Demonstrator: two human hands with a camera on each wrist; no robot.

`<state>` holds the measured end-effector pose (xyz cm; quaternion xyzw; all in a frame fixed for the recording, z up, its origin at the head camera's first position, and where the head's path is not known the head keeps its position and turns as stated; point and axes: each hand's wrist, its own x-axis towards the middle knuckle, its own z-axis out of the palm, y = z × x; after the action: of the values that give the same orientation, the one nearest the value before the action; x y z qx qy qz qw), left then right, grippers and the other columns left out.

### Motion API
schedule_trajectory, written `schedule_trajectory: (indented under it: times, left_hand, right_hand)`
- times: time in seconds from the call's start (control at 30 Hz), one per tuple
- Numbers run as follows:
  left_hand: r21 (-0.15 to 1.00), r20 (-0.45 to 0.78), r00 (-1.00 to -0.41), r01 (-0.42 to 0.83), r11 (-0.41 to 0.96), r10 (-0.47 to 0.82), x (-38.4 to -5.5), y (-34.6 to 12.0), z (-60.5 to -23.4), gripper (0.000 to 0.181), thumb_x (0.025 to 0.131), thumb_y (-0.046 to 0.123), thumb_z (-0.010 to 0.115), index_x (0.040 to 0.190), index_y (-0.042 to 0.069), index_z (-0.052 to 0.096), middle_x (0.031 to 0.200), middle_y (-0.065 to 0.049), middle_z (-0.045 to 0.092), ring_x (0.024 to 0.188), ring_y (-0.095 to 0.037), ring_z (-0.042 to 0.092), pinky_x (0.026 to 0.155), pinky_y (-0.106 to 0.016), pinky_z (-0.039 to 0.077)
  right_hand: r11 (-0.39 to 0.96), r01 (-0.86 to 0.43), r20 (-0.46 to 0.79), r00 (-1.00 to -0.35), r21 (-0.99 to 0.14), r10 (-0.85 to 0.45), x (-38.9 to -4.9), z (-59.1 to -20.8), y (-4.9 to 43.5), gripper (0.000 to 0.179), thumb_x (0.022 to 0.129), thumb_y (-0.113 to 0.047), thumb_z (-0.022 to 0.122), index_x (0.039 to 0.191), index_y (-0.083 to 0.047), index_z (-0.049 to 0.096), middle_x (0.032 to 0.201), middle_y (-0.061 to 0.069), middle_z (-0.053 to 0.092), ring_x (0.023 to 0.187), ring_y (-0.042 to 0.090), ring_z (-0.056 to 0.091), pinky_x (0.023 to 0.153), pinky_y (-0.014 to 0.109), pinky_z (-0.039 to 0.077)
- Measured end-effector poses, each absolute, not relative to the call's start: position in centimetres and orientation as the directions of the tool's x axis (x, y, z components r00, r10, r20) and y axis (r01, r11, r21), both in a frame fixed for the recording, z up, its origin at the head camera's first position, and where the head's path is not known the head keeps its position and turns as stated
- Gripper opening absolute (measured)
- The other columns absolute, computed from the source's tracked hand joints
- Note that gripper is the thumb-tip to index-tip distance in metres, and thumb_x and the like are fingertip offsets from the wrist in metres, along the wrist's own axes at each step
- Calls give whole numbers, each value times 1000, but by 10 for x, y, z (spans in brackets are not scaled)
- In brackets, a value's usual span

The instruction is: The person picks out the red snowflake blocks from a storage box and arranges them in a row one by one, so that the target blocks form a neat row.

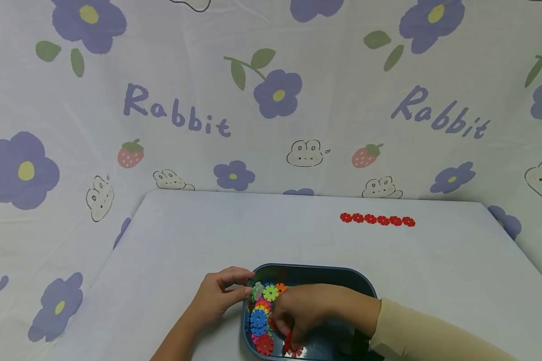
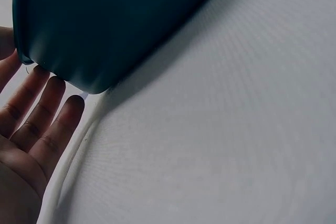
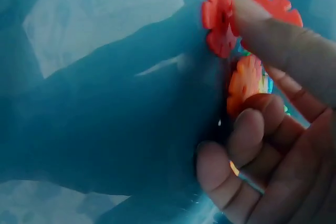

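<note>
A dark teal tray (image 1: 316,267) sits at the front of the table, with coloured plastic snowflake discs (image 1: 259,318) heaped along its left side. My left hand (image 1: 214,296) rests at the tray's left rim, thumb and forefinger tips touching it; the left wrist view shows the other fingers fairly straight beside the tray's outer corner. Inside the tray, my right hand (image 1: 304,308) pinches a red snowflake disc (image 3: 217,17) that stands on edge by the thumb tip; the forefinger is largely hidden. Another red disc (image 3: 278,6) lies behind the thumb, and an orange disc (image 3: 244,85) shows near the curled fingers.
Several red discs (image 1: 383,220) form a straight row at the table's back right. The white table (image 1: 185,230) ends at a hanging cloth (image 1: 334,105) printed with flowers and rabbits. My right sleeve (image 1: 433,331) crosses the tray's right edge.
</note>
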<state>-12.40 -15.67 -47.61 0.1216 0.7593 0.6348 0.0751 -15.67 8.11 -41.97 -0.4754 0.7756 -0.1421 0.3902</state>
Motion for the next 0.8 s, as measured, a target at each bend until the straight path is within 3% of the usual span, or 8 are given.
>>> schedule_trajectory:
  times: [0.2, 0.33, 0.6, 0.8]
  left_hand:
    - [985, 56, -955, 101, 142, 292, -124, -157, -475, 28, 89, 21, 74, 115, 13, 72, 121, -5, 68, 105, -16, 66, 87, -28, 57]
    - [987, 49, -955, 91, 132, 292, -125, -157, -475, 28, 89, 20, 74, 115, 13, 72, 121, -6, 68, 105, -16, 66, 87, -28, 57]
    - [985, 34, -959, 79, 150, 281, -125, -158, -477, 26, 88, 20, 74, 114, 14, 73, 119, -5, 68, 105, -16, 66, 89, -30, 56]
    - [985, 47, -956, 92, 144, 289, -125, -158, -479, 26, 89, 18, 73, 114, 12, 72, 120, -7, 68, 105, -17, 67, 90, -30, 56]
  right_hand:
    - [461, -535, -474, -124, -708, -872, -158, -419, 80, 8, 85, -18, 77, 85, -11, 72, 79, -16, 62, 71, -5, 51, 66, 14, 47]
    - [424, -472, -446, -71, -773, -892, -159, -420, 79, 14, 93, -22, 69, 92, -9, 73, 78, -14, 61, 72, -5, 52, 66, 14, 46]
    - [401, -253, -388, -102, -880, -916, -161, -414, 83, 24, 100, -21, 56, 100, -5, 74, 82, -7, 67, 75, -1, 59, 73, 16, 51]
    - [324, 40, -326, -167, -945, -931, -159, -408, 84, 22, 98, -14, 60, 105, 2, 73, 92, 11, 76, 78, 11, 73, 76, 31, 60]
